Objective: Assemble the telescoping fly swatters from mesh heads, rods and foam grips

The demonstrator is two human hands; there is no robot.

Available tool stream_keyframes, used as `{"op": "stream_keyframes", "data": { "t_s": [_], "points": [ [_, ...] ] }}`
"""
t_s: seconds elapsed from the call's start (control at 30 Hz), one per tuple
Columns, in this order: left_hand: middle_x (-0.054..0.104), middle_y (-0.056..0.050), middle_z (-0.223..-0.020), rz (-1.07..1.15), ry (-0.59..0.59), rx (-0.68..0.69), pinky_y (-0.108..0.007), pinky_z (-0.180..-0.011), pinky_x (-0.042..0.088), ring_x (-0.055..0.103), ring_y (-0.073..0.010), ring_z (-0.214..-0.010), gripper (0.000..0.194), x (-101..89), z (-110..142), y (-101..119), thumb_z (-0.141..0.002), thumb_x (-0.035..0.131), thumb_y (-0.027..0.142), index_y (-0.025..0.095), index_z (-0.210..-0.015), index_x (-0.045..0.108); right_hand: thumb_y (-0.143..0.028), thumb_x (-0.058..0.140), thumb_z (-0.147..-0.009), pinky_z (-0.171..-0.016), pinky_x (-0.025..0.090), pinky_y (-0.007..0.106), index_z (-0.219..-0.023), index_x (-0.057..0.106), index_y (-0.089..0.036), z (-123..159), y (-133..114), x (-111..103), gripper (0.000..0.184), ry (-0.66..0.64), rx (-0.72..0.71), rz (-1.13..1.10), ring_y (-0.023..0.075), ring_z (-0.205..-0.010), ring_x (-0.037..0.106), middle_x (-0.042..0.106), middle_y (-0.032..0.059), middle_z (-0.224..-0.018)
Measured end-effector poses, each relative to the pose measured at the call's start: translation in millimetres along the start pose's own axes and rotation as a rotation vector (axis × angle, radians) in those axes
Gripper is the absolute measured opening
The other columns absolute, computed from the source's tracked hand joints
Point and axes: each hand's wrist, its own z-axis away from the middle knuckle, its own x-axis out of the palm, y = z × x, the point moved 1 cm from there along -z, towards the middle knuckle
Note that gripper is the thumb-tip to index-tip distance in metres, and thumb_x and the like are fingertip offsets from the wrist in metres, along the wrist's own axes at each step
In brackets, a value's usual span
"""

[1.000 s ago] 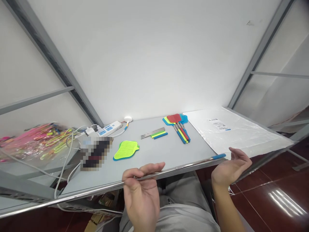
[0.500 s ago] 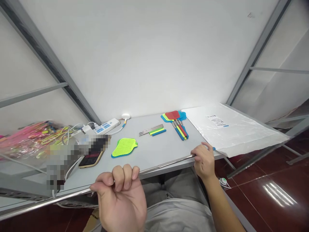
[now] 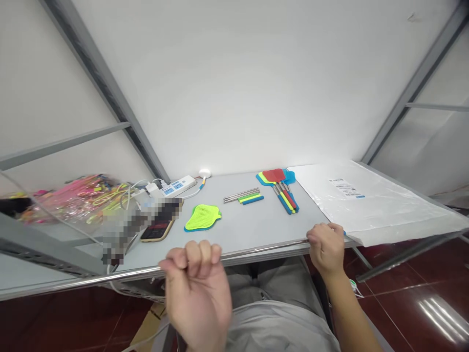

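Note:
A long, thin telescopic metal rod (image 3: 264, 249) lies across both my hands, along the table's front edge. My left hand (image 3: 198, 288) is closed around its middle, palm turned up toward me. My right hand (image 3: 326, 247) is wrapped round its right end, where a bit of blue handle (image 3: 343, 233) shows past the fist. Beyond my left hand lies a small stack of fly swatter heads (image 3: 203, 216), lime green over blue. Several short metal rods (image 3: 240, 195) and coloured handle tubes (image 3: 252, 199) lie behind. Assembled fly swatters (image 3: 274, 176) are piled to their right.
A white plastic mailer bag (image 3: 315, 183) with a label covers the right of the table. On the left are a phone (image 3: 158, 230), a power strip (image 3: 179, 186) with cables, and a clear bag of colourful items (image 3: 88, 195). A grey wall stands behind.
The rod has levelled out, its left part rising in view. Both hands keep their hold. The whole scene has shifted rightward as the camera turned.

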Motion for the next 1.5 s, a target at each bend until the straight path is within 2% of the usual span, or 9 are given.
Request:
{"op": "stream_keyframes", "data": {
  "t_s": [0.17, 0.33, 0.5, 0.63, 0.8, 0.93, 1.07, 1.23, 1.5],
  "points": [
    [0.043, 0.001, -0.071, -0.034, -0.038, -0.096, -0.028, -0.067, 0.05, 0.046, -0.0125, -0.066, 0.035, -0.7, 18, -27, -0.1, 0.036, 0.043, 0.02, -0.079, 0.052, -0.064, 0.035, -0.093, -0.083, 0.033, 0.043, -0.085, 0.059, -0.019, -3, -8, -14, 0.052, 0.009, -0.036, -0.051, 0.0175, -0.065, 0.053, 0.056, 0.0015, -0.067],
    [0.06, -0.005, -0.097, -0.154, -0.011, -0.214, -0.034, -0.086, 0.048, 0.055, -0.0177, -0.097, 0.038, -7.4, 19, -47, -0.1, 0.035, 0.049, 0.023, -0.089, 0.06, -0.034, 0.063, -0.091, -0.084, 0.034, 0.04, -0.089, 0.062, -0.021, -12, -35, -16, 0.013, -0.043, -0.071, -0.085, 0.0161, -0.069, 0.057, 0.063, -0.0001, -0.071],
    [0.062, -0.008, -0.118, -0.204, -0.127, -0.47, -0.035, -0.089, 0.045, 0.054, -0.0188, -0.105, 0.036, -9.0, 26, -62, -0.101, 0.034, 0.046, 0.023, -0.095, 0.061, -0.03, 0.064, -0.091, -0.087, 0.035, 0.04, -0.097, 0.063, -0.023, -18, -50, -19, 0.01, -0.139, -0.095, -0.08, 0.0155, -0.073, 0.059, 0.065, 0.0002, -0.078],
    [0.061, -0.012, -0.126, -0.285, -0.251, -0.58, -0.038, -0.09, 0.045, 0.053, -0.0232, -0.113, 0.038, -10.7, 30, -67, -0.101, 0.036, 0.045, 0.02, -0.1, 0.064, -0.025, 0.059, -0.094, -0.088, 0.035, 0.039, -0.099, 0.064, -0.024, -19, -38, -26, 0.007, -0.185, -0.085, -0.036, 0.0151, -0.074, 0.06, 0.065, 0.0004, -0.081],
    [0.062, -0.014, -0.128, -0.277, -0.106, -0.436, -0.038, -0.089, 0.046, 0.057, -0.0234, -0.11, 0.045, -19.8, 10, -63, -0.098, 0.039, 0.051, 0.018, -0.108, 0.068, -0.031, 0.055, -0.095, -0.088, 0.035, 0.039, -0.098, 0.066, -0.026, -16, -11, -32, 0.012, -0.197, -0.066, 0.028, 0.0155, -0.075, 0.061, 0.066, 0.0, -0.082],
    [0.067, -0.012, -0.117, -0.236, 0.017, -0.204, -0.037, -0.085, 0.05, 0.063, -0.021, -0.099, 0.04, -29.3, -13, -51, -0.095, 0.048, 0.051, 0.018, -0.1, 0.069, -0.031, 0.055, -0.094, -0.087, 0.035, 0.038, -0.094, 0.065, -0.026, -11, 1, -32, 0.011, -0.229, -0.03, -0.014, 0.0147, -0.072, 0.06, 0.065, -0.0013, -0.079],
    [0.069, -0.009, -0.101, -0.243, 0.051, 0.02, -0.036, -0.084, 0.052, 0.064, -0.0199, -0.095, 0.037, -38.3, -31, -39, -0.095, 0.051, 0.049, 0.017, -0.085, 0.069, -0.031, 0.057, -0.093, -0.089, 0.035, 0.04, -0.09, 0.062, -0.025, -8, 9, -37, 0.009, -0.221, -0.011, -0.039, 0.016, -0.072, 0.061, 0.064, -0.0014, -0.078],
    [0.068, -0.006, -0.091, -0.228, 0.047, 0.044, -0.036, -0.084, 0.054, 0.064, -0.0197, -0.095, 0.038, -45.9, -40, -34, -0.096, 0.05, 0.045, 0.017, -0.077, 0.067, -0.038, 0.053, -0.095, -0.091, 0.033, 0.042, -0.09, 0.063, -0.025, -6, 20, -46, 0.016, -0.254, 0.013, -0.01, 0.0179, -0.075, 0.061, 0.064, -0.0006, -0.079],
    [0.069, -0.007, -0.095, -0.186, 0.096, 0.002, -0.033, -0.079, 0.053, 0.064, -0.0173, -0.085, 0.028, -48.0, -44, -34, -0.092, 0.059, 0.042, 0.017, -0.086, 0.069, -0.043, 0.054, -0.094, -0.094, 0.033, 0.044, -0.09, 0.063, -0.026, -1, 28, -47, 0.02, -0.27, 0.079, -0.006, 0.0199, -0.079, 0.062, 0.067, 0.0002, -0.083]
  ]
}}
